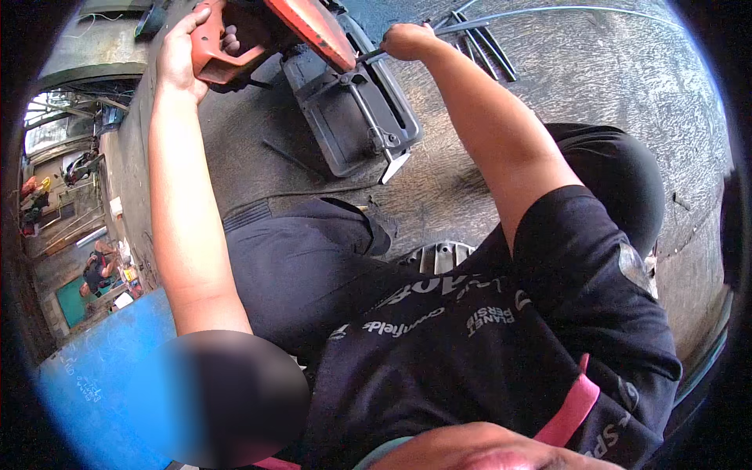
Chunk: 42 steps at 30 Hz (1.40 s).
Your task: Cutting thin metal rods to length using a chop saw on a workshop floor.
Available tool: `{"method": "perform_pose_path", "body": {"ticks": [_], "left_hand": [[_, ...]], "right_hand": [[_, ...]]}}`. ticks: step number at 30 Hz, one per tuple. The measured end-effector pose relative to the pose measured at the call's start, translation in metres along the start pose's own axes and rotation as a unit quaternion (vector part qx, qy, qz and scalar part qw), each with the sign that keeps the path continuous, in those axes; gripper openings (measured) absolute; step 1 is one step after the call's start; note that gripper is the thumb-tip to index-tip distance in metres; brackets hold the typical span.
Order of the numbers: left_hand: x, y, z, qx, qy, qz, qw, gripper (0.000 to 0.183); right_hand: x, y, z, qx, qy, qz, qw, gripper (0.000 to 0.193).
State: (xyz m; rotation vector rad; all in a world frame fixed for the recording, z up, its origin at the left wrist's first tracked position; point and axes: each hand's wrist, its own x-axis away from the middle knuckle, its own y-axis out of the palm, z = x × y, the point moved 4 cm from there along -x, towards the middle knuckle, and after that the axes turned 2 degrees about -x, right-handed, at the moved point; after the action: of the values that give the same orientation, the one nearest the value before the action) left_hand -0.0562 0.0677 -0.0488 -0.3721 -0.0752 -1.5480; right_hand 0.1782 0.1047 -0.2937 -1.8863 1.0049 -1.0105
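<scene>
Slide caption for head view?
Left hand grips the orange handle of a chop saw; right hand holds a long metal bar.

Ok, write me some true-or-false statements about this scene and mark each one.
1. The left grip is around the orange handle. True.
2. The right grip is empty. False: it holds a thin metal bar.
3. The machine's base is bright yellow. False: it is dark grey.
4. A pink strap lies against the black shirt. True.
</scene>
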Motion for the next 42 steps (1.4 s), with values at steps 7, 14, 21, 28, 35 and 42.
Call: {"method": "perform_pose_path", "body": {"ticks": [7,14,21,28,35,42], "left_hand": [[0.001,0.001,0.001,0.021,-0.001,-0.013,1.0,0.042],[0.003,0.006,0.003,0.01,-0.005,0.004,1.0,0.037],[0.004,0.003,0.004,0.011,-0.005,0.015,1.0,0.037],[0.004,0.007,0.003,0.008,-0.014,0.01,1.0,0.038],[0.006,0.012,0.005,0.016,-0.01,0.033,0.999,0.04],[0.005,0.001,0.003,0.006,-0.011,0.0,1.0,0.041]], "right_hand": [[0.0,0.001,0.001,-0.03,0.005,-0.023,0.999,0.036],[0.0,-0.001,0.003,-0.047,0.002,-0.039,0.998,0.037],[-0.002,-0.002,0.001,-0.066,0.008,-0.056,0.996,0.039],[0.0,-0.006,0.002,-0.065,0.018,-0.02,0.997,0.035],[0.0,0.001,0.005,-0.003,-0.034,0.0,0.999,0.033],[-0.002,0.005,0.001,0.009,-0.036,-0.015,0.999,0.031]]}}
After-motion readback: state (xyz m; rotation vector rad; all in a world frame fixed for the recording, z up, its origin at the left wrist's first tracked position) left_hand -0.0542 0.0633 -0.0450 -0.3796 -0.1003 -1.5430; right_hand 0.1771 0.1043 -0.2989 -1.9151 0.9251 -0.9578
